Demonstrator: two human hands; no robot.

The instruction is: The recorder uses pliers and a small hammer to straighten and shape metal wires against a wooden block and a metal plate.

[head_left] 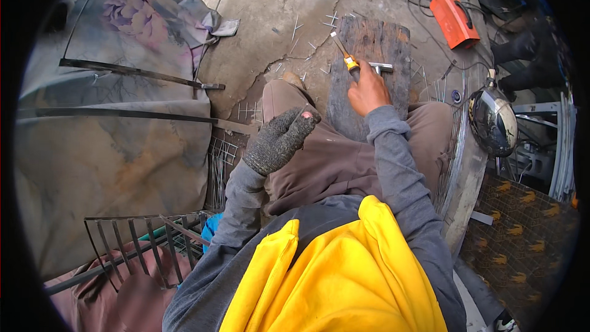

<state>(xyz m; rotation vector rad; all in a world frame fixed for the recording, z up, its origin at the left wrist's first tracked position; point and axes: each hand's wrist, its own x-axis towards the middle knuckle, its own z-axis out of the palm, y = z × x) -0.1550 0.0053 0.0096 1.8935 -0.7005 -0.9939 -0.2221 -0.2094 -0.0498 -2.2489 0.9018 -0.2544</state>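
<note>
1. Your right grip (pixel 370 89) is bare and clenched around the dark lower end of a yellow-and-black handled tool (pixel 350 63).
2. The tool points away from your grip, up and to the left; its metal shaft ends in a pale tip, seen just past the left edge of the wooden board (pixel 369 32).
3. A T-shaped silver metal piece (pixel 383 67) sits just beside your right grip, to the right of the tool; you cannot tell whether the 2 touch.
4. Your left grip (pixel 279 138), in a dark grey glove with 1 bare fingertip showing, is above your trousers (pixel 319 169), apart from the tool. Its fingers curl inward; whether it holds anything, you cannot tell.
5. Thin metal rods (pixel 296 26) lie on the concrete floor (pixel 258 12) left of the board.
</note>
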